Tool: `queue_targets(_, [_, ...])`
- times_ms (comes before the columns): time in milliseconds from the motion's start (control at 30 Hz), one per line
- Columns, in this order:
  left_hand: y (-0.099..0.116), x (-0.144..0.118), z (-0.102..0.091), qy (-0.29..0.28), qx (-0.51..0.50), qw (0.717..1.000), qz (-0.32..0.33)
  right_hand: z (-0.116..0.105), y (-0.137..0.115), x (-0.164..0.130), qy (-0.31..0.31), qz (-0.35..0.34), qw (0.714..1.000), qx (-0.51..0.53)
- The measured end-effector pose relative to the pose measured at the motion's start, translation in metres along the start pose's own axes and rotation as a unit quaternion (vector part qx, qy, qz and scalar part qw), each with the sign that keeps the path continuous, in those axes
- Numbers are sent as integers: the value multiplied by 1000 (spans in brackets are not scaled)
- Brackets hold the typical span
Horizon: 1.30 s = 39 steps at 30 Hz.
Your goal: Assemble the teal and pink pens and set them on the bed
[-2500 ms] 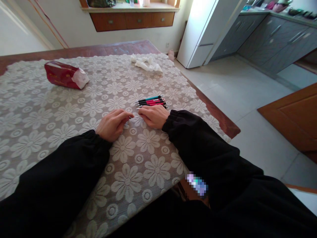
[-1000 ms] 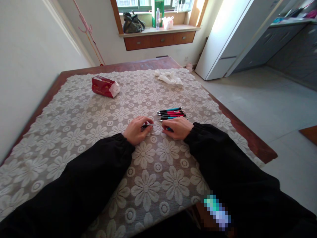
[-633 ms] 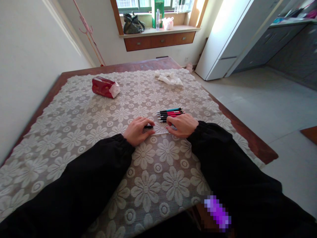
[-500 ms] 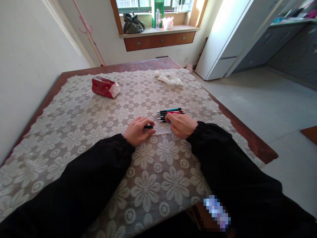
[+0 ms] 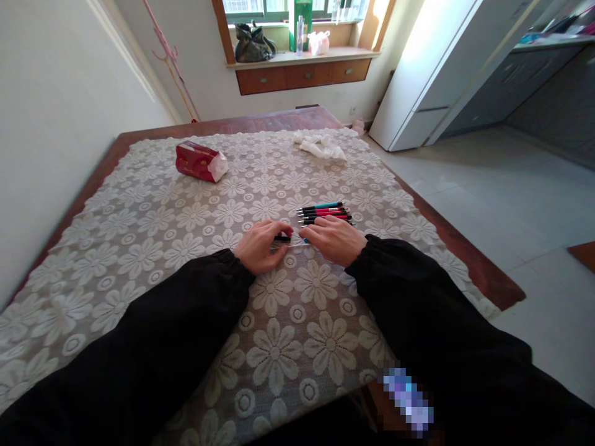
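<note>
One dark-tipped pen (image 5: 281,238) is pinched between left hand (image 5: 258,246) and right hand (image 5: 332,239); five finished pens (image 5: 324,213) are lined up just beyond on the lace-covered bench (image 5: 139,223).

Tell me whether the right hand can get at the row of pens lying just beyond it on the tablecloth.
Probably yes. The right hand rests on the lace tablecloth right next to the row of pens, and nothing lies between them. Its fingers are busy on a thin pen part shared with the left hand.
</note>
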<state>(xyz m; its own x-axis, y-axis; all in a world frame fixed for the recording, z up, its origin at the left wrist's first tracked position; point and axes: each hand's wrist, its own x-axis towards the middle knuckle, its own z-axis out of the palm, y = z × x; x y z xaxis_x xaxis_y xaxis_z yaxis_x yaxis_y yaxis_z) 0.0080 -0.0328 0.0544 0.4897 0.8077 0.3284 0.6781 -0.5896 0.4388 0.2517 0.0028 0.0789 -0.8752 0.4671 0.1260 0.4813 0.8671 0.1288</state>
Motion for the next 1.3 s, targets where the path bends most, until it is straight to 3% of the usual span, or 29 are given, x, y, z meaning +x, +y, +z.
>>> queue_targets(733, [-4, 0, 1, 6, -22, 1000, 1, -11, 4, -4, -46, 71, 996, 27])
queue_targets(833, [-1, 0, -1, 9, -14, 1000, -9, -7, 5, -5, -8, 46, 999, 21])
queue_targets(967, [0, 0, -2, 14, 1, 1000, -26, 3, 1, -3, 80, -41, 995, 51])
queue_targets(1100, [-1, -1, -1, 20, 13, 999, -36, 12, -6, 0, 90, -110, 987, 75])
queue_targets(1300, [-1, -1, -1, 19, 30, 999, -35, 13, -3, 1, 110, -49, 987, 102])
